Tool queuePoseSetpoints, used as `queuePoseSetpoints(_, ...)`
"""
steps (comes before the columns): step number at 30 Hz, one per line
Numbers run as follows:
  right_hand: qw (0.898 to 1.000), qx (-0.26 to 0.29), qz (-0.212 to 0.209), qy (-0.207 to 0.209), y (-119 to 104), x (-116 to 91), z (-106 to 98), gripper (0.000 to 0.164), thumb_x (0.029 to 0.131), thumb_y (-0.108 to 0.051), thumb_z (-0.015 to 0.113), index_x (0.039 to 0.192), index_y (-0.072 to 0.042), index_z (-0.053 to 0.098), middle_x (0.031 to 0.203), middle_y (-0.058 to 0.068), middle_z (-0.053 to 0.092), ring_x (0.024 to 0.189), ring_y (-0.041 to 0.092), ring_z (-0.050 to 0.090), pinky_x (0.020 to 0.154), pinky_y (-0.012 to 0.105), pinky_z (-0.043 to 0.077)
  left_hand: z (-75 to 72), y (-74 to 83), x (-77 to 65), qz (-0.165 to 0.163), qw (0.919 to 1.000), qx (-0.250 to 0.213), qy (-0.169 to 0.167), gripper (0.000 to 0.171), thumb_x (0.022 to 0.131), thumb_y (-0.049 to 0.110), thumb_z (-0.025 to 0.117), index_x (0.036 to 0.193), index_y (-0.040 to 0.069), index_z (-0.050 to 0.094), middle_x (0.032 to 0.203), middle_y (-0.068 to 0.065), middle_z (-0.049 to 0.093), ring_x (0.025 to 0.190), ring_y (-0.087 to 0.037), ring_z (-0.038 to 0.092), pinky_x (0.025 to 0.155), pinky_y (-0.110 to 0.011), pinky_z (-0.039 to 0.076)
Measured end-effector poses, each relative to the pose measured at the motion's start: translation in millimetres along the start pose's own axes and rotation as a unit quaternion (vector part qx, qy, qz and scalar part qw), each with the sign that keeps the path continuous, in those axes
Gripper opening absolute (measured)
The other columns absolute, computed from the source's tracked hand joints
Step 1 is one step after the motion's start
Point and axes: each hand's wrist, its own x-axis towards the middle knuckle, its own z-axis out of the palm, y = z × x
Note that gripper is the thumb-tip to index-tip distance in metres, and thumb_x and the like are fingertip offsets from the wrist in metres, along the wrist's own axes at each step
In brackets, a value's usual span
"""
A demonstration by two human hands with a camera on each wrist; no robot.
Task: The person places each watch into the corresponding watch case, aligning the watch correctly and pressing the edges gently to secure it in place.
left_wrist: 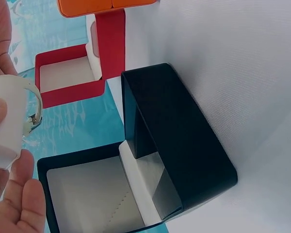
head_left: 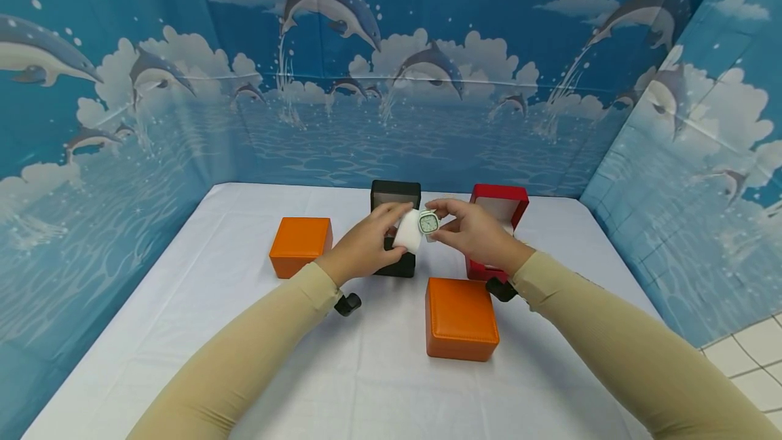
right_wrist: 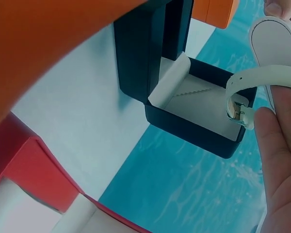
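I have the watch on its white pillow up over the open black box. Left hand grips the pillow, right hand pinches the watch. It looks light, the pillow soft; hold by the pillow. Black and red box gape empty

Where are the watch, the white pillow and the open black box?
watch (head_left: 429,223), head view, on its dial.
white pillow (head_left: 406,235), head view, on its side.
open black box (left_wrist: 184,145), left wrist view, on its outer wall.
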Motion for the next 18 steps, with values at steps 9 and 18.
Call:
queuePoseSetpoints(9,1.0,-0.018,-0.002,-0.005,-1.8,-1.7,0.1,0.062,0.097,-0.011,0.076,0.155,-0.011,0.053,0.147,0.015,0.063,0.111,0.028,0.076,0.095,0.045,0.062,1.6,-1.2,-0.2,0.006,0.9999,0.007,0.01,0.076,0.101,0.019,0.072,0.166,0.015,0.033,0.164,-0.008,0.038,0.115,-0.021,0.066,0.097,-0.036,0.06)
queuePoseSetpoints(18,1.0,-0.02,-0.016,-0.005,1.0,-1.9,0.5,0.062,0.097,-0.011,0.076,0.155,-0.01,0.053,0.147,0.015,0.063,0.111,0.028,0.077,0.095,0.046,0.062,3.6,-2.5,-0.3,0.008,0.9998,0.002,0.019,0.078,0.099,0.02,0.075,0.165,0.016,0.034,0.164,-0.008,0.037,0.115,-0.02,0.067,0.097,-0.032,0.06)
